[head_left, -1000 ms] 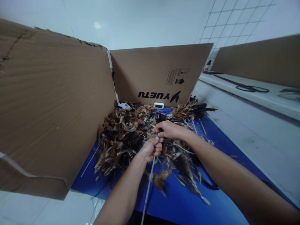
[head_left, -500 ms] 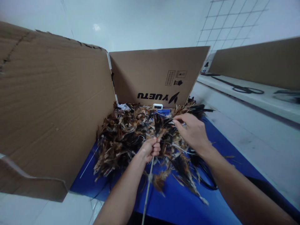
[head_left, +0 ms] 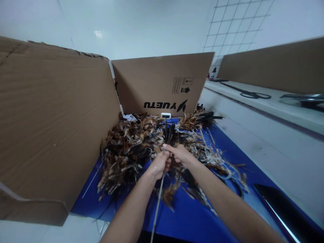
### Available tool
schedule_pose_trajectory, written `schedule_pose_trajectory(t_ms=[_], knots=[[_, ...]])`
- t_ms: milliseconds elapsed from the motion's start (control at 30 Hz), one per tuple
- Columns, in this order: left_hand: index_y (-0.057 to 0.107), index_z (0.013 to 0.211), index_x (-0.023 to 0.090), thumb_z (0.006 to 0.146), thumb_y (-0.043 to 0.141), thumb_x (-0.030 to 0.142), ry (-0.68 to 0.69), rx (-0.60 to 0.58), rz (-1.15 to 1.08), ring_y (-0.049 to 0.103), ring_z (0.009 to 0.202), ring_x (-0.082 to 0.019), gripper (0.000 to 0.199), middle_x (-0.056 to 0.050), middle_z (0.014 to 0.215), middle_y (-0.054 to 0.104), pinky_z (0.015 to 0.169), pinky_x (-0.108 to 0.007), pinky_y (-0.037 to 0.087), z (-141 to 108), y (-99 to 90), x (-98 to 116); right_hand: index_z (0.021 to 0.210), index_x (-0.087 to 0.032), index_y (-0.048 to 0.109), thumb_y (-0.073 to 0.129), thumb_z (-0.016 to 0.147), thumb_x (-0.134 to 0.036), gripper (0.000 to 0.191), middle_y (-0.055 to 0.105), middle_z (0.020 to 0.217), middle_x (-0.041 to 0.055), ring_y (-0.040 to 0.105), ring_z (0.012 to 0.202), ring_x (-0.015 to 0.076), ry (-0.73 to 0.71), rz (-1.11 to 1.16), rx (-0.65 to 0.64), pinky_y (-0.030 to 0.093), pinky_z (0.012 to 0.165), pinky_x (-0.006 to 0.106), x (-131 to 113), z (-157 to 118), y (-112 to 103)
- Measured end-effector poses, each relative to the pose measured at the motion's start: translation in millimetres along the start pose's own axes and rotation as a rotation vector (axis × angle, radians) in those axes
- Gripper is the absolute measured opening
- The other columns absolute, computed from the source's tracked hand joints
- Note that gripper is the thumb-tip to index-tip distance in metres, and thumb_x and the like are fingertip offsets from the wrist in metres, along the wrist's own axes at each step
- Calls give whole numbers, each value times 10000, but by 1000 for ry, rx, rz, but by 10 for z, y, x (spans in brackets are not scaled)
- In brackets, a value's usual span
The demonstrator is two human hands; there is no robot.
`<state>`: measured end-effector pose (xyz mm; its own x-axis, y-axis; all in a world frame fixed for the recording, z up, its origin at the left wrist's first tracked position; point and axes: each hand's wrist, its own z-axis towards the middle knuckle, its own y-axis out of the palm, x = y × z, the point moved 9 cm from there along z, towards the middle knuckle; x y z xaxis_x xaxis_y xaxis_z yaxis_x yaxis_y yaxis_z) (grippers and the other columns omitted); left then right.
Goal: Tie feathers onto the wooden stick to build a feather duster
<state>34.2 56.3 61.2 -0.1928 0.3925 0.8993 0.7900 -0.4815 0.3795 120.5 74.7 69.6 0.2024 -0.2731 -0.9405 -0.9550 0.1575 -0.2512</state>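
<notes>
My left hand [head_left: 160, 164] is closed round a thin pale stick [head_left: 157, 211], which slants down toward the lower edge of the view. Dark feathers [head_left: 168, 132] stand up from the stick's top, just above that fist. Against the left thumb, my right hand [head_left: 177, 153] pinches at the base of these feathers; what exactly lies between its fingertips is too small to make out. Behind and to the left spreads a big heap of brown and black feathers [head_left: 121, 158] on the blue surface [head_left: 184, 216].
Cardboard panels stand at the left [head_left: 55, 125] and back [head_left: 152, 81]. A small white device [head_left: 165, 115] sits by the back panel. Scissors [head_left: 253, 95] lie on the right ledge [head_left: 278, 108]. A dark flat object [head_left: 286, 212] rests at lower right, near loose pale strips [head_left: 215, 157].
My right hand has moved left and down to meet my left hand at the feather base. The view has shifted slightly, showing more of the dark object at lower right.
</notes>
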Motion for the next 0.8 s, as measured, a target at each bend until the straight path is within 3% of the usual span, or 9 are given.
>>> schedule_pose_trajectory(t_ms=[233,467,633,800], knots=[[393,754,181,758,530,476,-7,34,1,199,355,-5,325,90,529,311,346,-130,92,25,-10,-53,592,-137,531,651,654,-460,349,418,421,-54,324,368,44,9,33,13,197,342,178,-3,62,18],[527,768,95,732,622,338,-63,-147,-267,336,413,-7,263,-15,633,501,337,-112,185,37,80,-49,594,-132,540,626,684,-486,375,462,402,-35,386,328,53,-52,151,-135,199,319,171,-17,39,86],[580,818,46,845,461,353,-234,-246,-497,397,459,-27,331,-81,685,547,328,-91,239,62,97,-158,516,-131,510,644,667,-504,424,474,387,-27,375,314,38,-122,217,-192,199,314,165,-95,-2,101],[566,849,52,874,410,329,-251,-345,-563,415,493,-36,319,-93,733,537,303,-69,210,31,136,-138,528,-128,525,614,687,-539,449,473,385,-24,382,324,46,-134,212,-258,254,343,178,-92,-23,137]])
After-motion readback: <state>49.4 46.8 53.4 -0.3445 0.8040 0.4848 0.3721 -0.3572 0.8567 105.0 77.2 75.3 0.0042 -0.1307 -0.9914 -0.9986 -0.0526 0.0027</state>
